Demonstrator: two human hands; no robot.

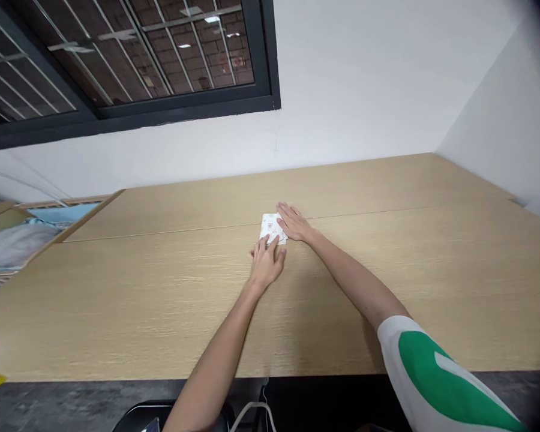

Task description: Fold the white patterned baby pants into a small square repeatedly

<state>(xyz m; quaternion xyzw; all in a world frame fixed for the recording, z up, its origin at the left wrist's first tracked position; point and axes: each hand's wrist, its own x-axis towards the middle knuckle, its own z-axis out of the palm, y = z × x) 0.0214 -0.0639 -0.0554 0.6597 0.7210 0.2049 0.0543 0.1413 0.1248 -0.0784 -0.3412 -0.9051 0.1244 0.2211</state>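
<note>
A small white packet or folded paper (271,224) with faint printing lies flat on the wooden tabletop (184,288). My left hand (265,262) rests at its near edge, fingers apart and fingertips touching it. On its right side lies my right hand (294,222), flat with the fingers stretched out, covering part of that edge. What exactly the white piece is, I cannot tell. Neither hand grips it.
Beyond the table rises a white wall (342,90) with a dark-framed barred window (265,60). An open box (58,234) with wrapped, light blue contents stands at the left. Below the near edge are a black chair (148,411) and a white cable (254,406).
</note>
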